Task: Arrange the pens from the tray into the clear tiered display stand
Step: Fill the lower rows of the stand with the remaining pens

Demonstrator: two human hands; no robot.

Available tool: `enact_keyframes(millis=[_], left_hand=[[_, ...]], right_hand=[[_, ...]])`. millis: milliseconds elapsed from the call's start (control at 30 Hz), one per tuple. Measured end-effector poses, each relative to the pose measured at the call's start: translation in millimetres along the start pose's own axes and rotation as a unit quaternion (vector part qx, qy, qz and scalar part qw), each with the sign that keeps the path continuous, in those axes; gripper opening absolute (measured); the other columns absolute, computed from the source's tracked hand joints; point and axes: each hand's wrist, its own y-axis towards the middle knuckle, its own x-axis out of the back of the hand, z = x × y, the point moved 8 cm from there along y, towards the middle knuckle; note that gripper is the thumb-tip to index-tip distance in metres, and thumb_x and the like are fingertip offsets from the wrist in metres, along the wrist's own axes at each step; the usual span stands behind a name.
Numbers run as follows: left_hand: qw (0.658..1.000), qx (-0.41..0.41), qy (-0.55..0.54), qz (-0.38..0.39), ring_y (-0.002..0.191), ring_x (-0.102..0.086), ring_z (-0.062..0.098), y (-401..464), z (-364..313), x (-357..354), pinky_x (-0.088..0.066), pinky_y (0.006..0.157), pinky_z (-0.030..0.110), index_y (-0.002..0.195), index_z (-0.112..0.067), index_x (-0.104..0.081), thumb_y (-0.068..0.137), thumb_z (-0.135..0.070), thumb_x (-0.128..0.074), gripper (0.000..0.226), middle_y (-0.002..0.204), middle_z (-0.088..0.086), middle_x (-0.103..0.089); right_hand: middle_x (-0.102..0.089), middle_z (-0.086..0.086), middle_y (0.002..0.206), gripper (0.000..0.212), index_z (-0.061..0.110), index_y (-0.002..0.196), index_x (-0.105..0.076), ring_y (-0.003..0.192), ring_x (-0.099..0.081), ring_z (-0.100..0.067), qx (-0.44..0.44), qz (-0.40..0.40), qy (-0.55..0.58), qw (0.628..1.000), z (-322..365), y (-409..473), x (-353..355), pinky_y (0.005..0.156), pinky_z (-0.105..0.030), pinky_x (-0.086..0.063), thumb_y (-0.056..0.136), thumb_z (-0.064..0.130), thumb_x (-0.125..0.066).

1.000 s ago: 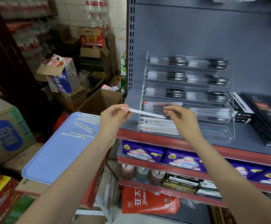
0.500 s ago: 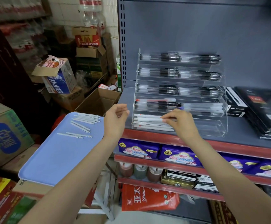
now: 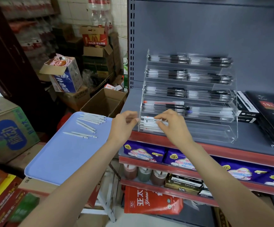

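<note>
Head view looks down on a clear tiered display stand [image 3: 188, 95] set on a grey shop shelf [image 3: 174, 138]; every place below is given from that stand. Its upper tiers carry rows of dark-gripped pens, and its lowest tier holds a stack of white pens [image 3: 147, 123] bunched at the left end. The right hand [image 3: 170, 123] sits at the front of that lowest tier, fingers curled down onto the white stack, apparently pinching or nudging the top pen into line. The left hand [image 3: 124, 123] hovers just off the stand's left wall, fingers loosely curled with nothing in them, the fingertips close to the ends of the pens. Left of the stand and lower lies a light-blue tray [image 3: 59, 161], with loose white pens [image 3: 90, 123] scattered on its far end, a tight bunch and a few strays.

Judging by their look, these pens are light, stiff and smooth-barrelled, so they will roll on the tray and slide against one another in the tier. Taking one near the middle of the barrel between thumb and fingers should keep it level; steadying its end with the other hand helps square it against the stand's left wall. The acrylic is probably light too, so a hard push could shift it.
</note>
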Motion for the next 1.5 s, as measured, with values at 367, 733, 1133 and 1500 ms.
enact_keyframes(millis=[367, 733, 1133, 1500], left_hand=[[0.985, 0.032, 0.168, -0.027, 0.093, -0.060, 0.017, -6, 118, 105, -0.046, 0.080, 0.023, 0.113, -0.011, -0.061, 0.093, -0.012, -0.052, 0.022, 0.107, 0.005, -0.065], [0.905, 0.123, 0.373, 0.165, 0.135, -0.029, 0.027, 40, 293, 157, -0.032, 0.105, 0.036, 0.144, -0.006, -0.027, 0.094, -0.007, -0.039, 0.051, 0.149, 0.010, -0.028], [0.889, 0.063, 0.402, 0.209, 0.117, -0.041, 0.033, 66, 339, 144, -0.038, 0.098, 0.042, 0.145, -0.008, -0.024, 0.092, -0.007, -0.044, 0.057, 0.133, 0.016, -0.039], [0.851, -0.077, 0.391, 0.342, 0.095, -0.050, 0.029, 71, 319, 109, -0.046, 0.084, 0.040, 0.103, -0.006, -0.054, 0.086, -0.018, -0.047, 0.022, 0.104, 0.010, -0.047]], right_hand=[[-0.053, 0.002, 0.110, 0.027, 0.016, 0.117, -0.063, 0.094, -0.053, -0.009, 0.080, 0.109, 0.081, 0.987, 134, 20, -137, 0.080, -0.016, -0.037, 0.095, 0.013, -0.047], [-0.039, -0.014, 0.131, 0.047, 0.009, 0.140, -0.033, 0.123, -0.038, -0.030, -0.107, 0.269, -0.058, 0.955, 114, 65, -324, 0.097, -0.039, -0.043, 0.098, 0.026, -0.046], [-0.043, -0.016, 0.123, 0.038, 0.007, 0.122, -0.042, 0.116, -0.040, -0.032, -0.135, 0.217, -0.129, 0.958, 120, 84, -374, 0.091, -0.039, -0.043, 0.093, 0.028, -0.055], [-0.048, -0.019, 0.116, 0.023, 0.003, 0.109, -0.052, 0.109, -0.047, -0.035, -0.139, 0.315, -0.096, 0.934, 107, 77, -379, 0.086, -0.040, -0.041, 0.092, 0.019, -0.057]])
